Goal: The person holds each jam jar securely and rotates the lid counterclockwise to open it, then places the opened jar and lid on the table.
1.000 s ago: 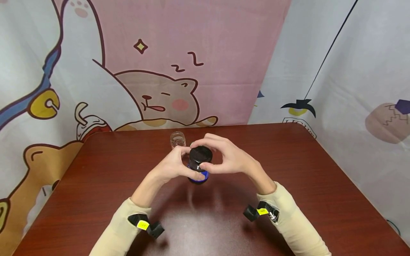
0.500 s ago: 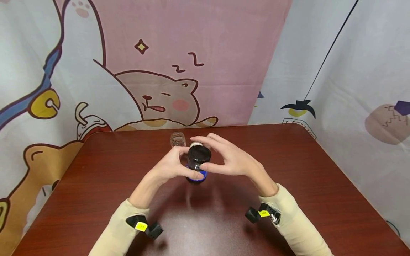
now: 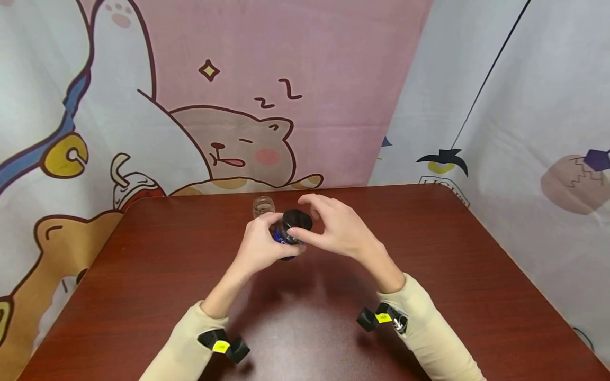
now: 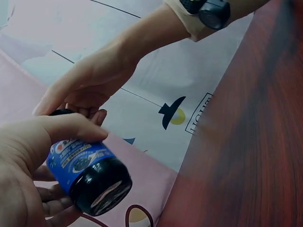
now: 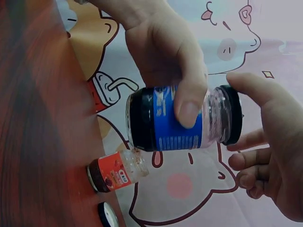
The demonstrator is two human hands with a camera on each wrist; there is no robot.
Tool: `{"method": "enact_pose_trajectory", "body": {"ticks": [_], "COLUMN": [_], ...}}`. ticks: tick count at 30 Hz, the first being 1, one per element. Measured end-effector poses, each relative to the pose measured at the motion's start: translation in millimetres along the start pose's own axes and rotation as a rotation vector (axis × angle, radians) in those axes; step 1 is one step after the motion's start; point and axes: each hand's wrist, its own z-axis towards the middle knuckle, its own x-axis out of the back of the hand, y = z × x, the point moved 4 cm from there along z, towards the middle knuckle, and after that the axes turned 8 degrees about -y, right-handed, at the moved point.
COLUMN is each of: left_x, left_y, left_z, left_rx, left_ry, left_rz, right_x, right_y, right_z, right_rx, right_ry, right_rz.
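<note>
My left hand [image 3: 259, 243] grips a glass jar [image 5: 177, 120] with a blue label and a black base, fingers wrapped round its body. It is held tilted above the table. The black lid [image 3: 297, 219] is on the jar. My right hand [image 3: 338, 227] is at the lid, thumb against its near side. In the right wrist view the thumb and a finger [image 5: 250, 139] sit at opposite edges of the lid. The right index finger arches above the lid in the head view. Clear glass shows between label and lid.
Behind the hands stands a small lidless glass jar [image 5: 113, 172] with a red label and dark contents. A loose lid [image 5: 109, 215] lies beside it, hidden in the head view. The brown table [image 3: 405, 222] meets a printed cloth backdrop [image 3: 333, 90].
The blue-label jar has risen slightly and tipped more in the left hand. The right hand has shifted left and turned, its index finger lifting; the lid behind it is now covered.
</note>
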Motion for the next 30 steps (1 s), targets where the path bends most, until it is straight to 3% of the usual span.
{"method": "enact_pose_trajectory", "body": {"ticks": [4,12,18,23,30], "left_x": [0.1,-0.3,0.1,0.2,-1.4], "left_y": [2.3,5.7,4.9,3.0,-1.5], "left_z": [-1.3,-2.3,-2.4,-1.9,-2.3], "left_rx": [-0.003,0.006,-0.017,-0.048,-0.015], "left_ry": [0.066,0.075,0.061,0.029,-0.042], "left_rz": [0.089,0.175,0.158,0.091,0.002], "right_x": [-3.0,-3.1,-1.4,0.0,-2.2], "right_y": [0.1,-2.1,-3.4,-4.2,-2.8], "right_z": [1.8,3.7,3.3,2.7,1.7], "right_rx": [-0.021,0.006,0.065,0.128,0.171], "right_ry": [-0.014,-0.038,-0.050,-0.053,-0.108], "right_rz": [0.016,0.062,0.072,0.094,0.115]}}
